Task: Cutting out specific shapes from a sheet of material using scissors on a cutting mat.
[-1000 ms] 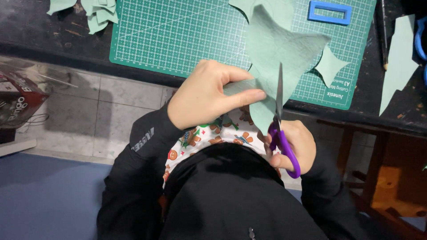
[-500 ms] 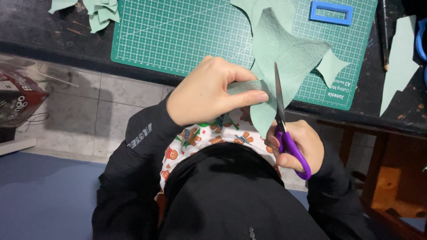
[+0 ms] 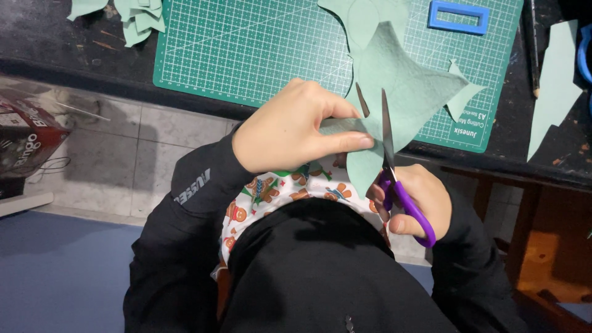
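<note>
Felt sheet (image 3: 407, 98): pale green, irregular with pointed lobes; held above the near edge of the desk (image 3: 74, 43), its upper part over the cutting mat (image 3: 246, 49).
Left hand (image 3: 290, 129): thumb and fingers pinching the sheet's lower left edge, fingertips just beside the blades.
Right hand (image 3: 419, 200): fingers closed through the purple handles of the scissors (image 3: 390, 154).
Scissors: blades point away from the body, standing into the felt from its lower edge; a narrow slit shows just left of the blades.
Cutting mat: green, gridded, lying flat on the dark desk.
Blue frame (image 3: 459, 17): rectangular, on the mat's far right corner.
Scraps (image 3: 139, 15): green offcuts at the desk's far left; a long pale piece (image 3: 555, 80) lies right of the mat, a pencil (image 3: 533, 49) between them.
</note>
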